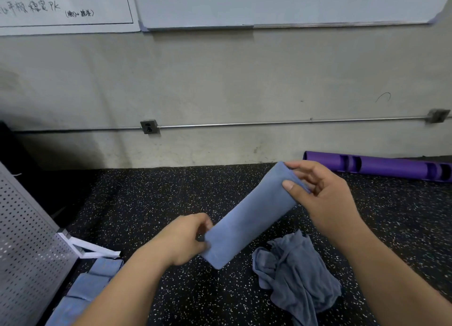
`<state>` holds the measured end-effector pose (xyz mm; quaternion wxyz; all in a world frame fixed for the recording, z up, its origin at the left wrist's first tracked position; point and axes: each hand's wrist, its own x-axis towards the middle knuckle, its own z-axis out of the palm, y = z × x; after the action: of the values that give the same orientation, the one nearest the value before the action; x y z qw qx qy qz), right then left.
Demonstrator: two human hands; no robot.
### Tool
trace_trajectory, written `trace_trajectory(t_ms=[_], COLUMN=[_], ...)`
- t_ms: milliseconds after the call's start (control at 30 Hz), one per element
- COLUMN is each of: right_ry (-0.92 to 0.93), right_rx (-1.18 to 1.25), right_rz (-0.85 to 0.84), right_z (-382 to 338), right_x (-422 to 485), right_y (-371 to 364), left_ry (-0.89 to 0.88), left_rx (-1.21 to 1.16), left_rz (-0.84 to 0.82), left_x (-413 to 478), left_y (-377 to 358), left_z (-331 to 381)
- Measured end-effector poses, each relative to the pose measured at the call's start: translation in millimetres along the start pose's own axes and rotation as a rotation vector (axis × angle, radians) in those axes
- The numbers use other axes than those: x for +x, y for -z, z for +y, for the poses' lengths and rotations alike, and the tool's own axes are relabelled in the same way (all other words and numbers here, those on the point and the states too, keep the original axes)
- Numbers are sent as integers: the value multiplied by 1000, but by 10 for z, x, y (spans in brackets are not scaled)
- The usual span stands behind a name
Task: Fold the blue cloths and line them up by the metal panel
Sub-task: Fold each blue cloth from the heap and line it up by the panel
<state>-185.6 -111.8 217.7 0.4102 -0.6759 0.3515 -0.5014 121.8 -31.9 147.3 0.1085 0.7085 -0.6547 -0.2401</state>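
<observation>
Ahead of you, a black speckled rubber floor (171,193) runs up to a pale concrete wall (220,76). At right centre a purple cut-out tube (381,167) lies along the wall's foot. A thin metal conduit (269,123) links a grey outlet (148,126) to a junction box (437,115) at far right. Two whiteboards hang along the top: the blank whiteboard (281,2) and, at upper left, the handwritten whiteboard (66,5).
</observation>
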Motion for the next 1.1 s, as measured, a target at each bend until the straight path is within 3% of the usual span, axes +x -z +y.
trace_trajectory(t_ms=[233, 900, 1100], right_ry=[64, -5, -33], right_rx=[-221, 57, 88], right_rz=[-144, -71, -63], right_z=[-19, 131, 193], right_x=[-84, -89, -95], right_y=[-233, -252, -296], left_ry=[-325, -376, -421], left_rx=[-619, -1076, -1064], left_rz=[244, 518, 539], left_x=[-57, 2, -29], left_y=[-25, -43, -14], left_z=[763, 1046, 1055])
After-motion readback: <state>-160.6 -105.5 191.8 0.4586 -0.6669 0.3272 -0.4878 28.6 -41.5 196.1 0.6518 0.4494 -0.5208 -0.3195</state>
